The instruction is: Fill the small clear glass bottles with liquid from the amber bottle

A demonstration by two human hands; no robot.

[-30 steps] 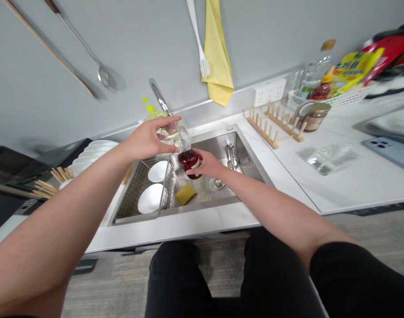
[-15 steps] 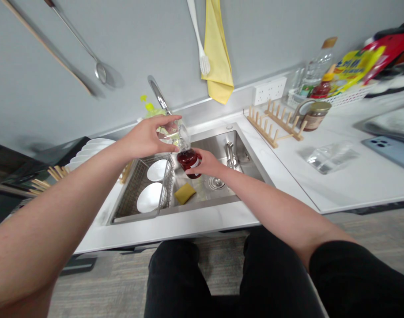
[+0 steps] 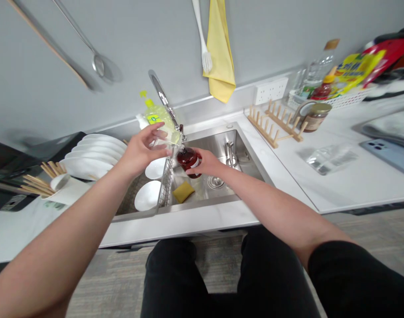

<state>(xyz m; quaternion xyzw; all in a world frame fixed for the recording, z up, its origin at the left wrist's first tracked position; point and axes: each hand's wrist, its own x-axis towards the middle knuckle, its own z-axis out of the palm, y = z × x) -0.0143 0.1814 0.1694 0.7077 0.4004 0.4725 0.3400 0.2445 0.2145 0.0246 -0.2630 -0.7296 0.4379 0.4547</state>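
Note:
Over the sink my right hand (image 3: 206, 163) is wrapped round a dark red bottle (image 3: 186, 158) with a whitish label. In my left hand (image 3: 144, 148) is a clear drinking glass (image 3: 170, 138), tilted, gripped between the thumb and the fingers. Its rim points right, close by the bottle's neck; whether they touch I cannot tell. The faucet (image 3: 162, 95) rises just behind the two. Below the bottle a yellow sponge (image 3: 183, 192) lies on the floor of the sink (image 3: 202, 198).
Left in the sink, a wire basket (image 3: 165, 187) holds white bowls (image 3: 149, 195). Stacked white plates (image 3: 96, 152) and a chopstick holder (image 3: 69, 190) stand left. Behind is a pump bottle (image 3: 153, 112) of soap. A wooden rack (image 3: 276, 123), a jar (image 3: 316, 118) and a phone (image 3: 389, 154) are right.
My left hand has drawn back left and slightly down with the glass, bringing the soap bottle and the plates more into view. My right hand and the red bottle have stayed nearly still.

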